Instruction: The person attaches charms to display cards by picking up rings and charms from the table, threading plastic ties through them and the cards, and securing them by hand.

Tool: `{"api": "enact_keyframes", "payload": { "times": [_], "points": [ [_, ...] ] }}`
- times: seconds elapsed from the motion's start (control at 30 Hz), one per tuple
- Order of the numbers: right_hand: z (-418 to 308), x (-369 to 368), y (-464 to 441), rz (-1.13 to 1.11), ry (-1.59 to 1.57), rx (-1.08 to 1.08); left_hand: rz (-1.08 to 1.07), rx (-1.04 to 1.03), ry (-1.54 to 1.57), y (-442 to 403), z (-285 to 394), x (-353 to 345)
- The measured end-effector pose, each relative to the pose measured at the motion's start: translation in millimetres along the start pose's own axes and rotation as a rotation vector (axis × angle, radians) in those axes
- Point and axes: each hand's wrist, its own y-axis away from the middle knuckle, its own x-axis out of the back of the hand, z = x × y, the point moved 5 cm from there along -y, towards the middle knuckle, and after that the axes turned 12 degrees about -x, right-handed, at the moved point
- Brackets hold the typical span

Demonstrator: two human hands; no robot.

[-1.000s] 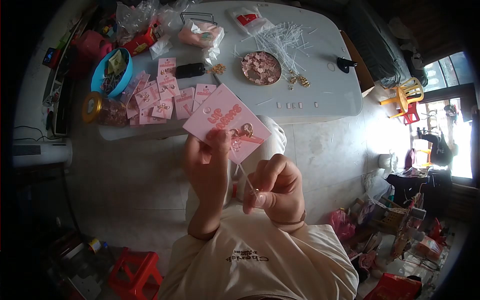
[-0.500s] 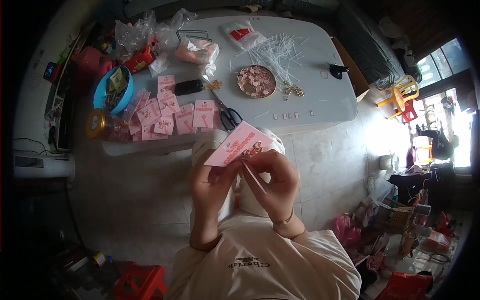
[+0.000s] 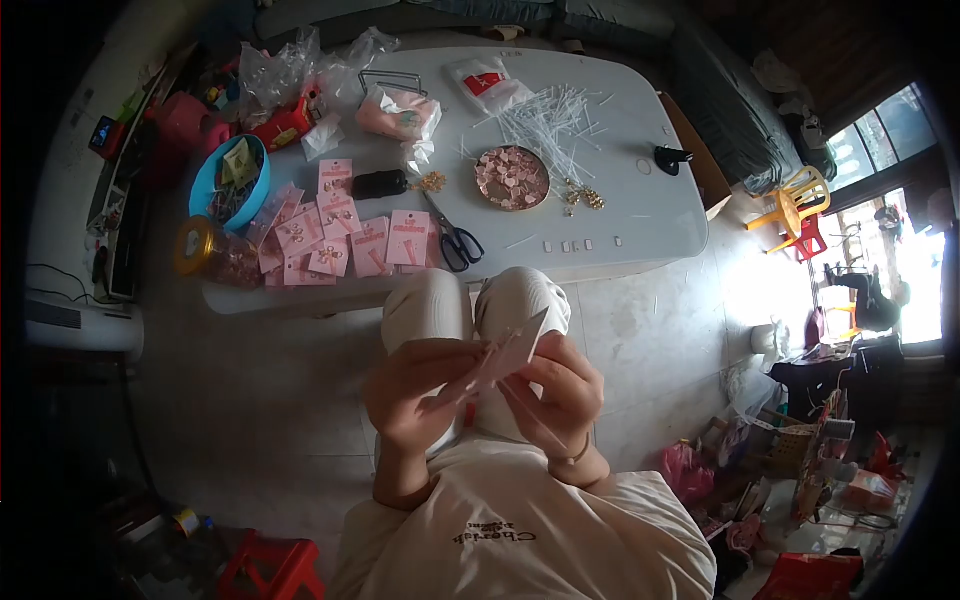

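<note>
Together, the left hand (image 3: pixel 410 388) and the right hand (image 3: pixel 562 385) hold a tilted pink card (image 3: pixel 509 358) over the lap, the fingers of both closed narrowly on it, while a thin pale strip (image 3: pixel 537 413) slants from under the card across the right palm. Beyond the fingertips, on the table (image 3: pixel 640 218), scissors (image 3: pixel 447 229) lie ahead, more pink cards (image 3: pixel 329 256) lie farther left, and a round dish (image 3: pixel 549 181) of pink pieces (image 3: pixel 511 176) sits past the scissors.

"Cherish" reads upside down across a cream shirt (image 3: pixel 560 555) at six o'clock, its smaller lettering (image 3: pixel 490 526) unclear. "LIP" heads pink cards (image 3: pixel 340 225) toward ten o'clock.
</note>
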Motion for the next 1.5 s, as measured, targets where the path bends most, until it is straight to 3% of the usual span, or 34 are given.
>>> {"api": "enact_keyframes", "payload": {
  "times": [0.1, 0.13, 0.27, 0.43, 0.63, 0.77, 0.8, 0.93, 1.13, 1.27, 1.3, 1.43, 1.5],
  "points": [
    [9, 20, -1, -0.266, -0.455, -0.196, 0.068, -0.174, 0.072, 4, 13, -1],
    [6, 25, -2, -0.274, -0.458, -0.196, 0.071, -0.174, 0.065, 3, 18, -1],
    [-22, 32, -2, -0.414, -0.141, -0.108, -0.099, -0.113, 0.184, -8, 46, -6],
    [-31, 32, 2, -0.319, -0.078, 0.011, -0.168, -0.231, 0.195, -14, 54, -2],
    [-42, 31, 4, -0.201, -0.009, 0.159, -0.166, -0.229, 0.282, -17, 52, -1],
    [-58, 38, 0, -0.149, 0.498, 0.147, 0.026, -0.108, 0.154, -11, 38, 7],
    [-61, 40, -1, -0.136, 0.499, 0.138, 0.014, -0.107, 0.163, -12, 38, 8],
    [-54, 31, -12, -0.530, 0.105, -0.104, 0.072, 0.036, -0.105, -13, 29, 20],
    [-49, 13, -35, -0.788, -0.134, -0.379, 0.267, 0.259, 0.027, -3, 12, 37],
    [-58, 5, -30, -0.519, -0.175, 0.034, 0.275, 0.359, 0.077, 2, 7, 36],
    [-56, 0, -25, -0.527, -0.174, 0.030, 0.282, 0.365, 0.075, 3, 9, 33],
    [-69, -10, -1, -0.186, 0.016, 0.464, 0.289, 0.392, 0.147, -2, 18, 24],
    [-69, -11, 1, -0.165, -0.001, 0.451, 0.310, 0.400, 0.160, -4, 21, 23]
  ]
}}
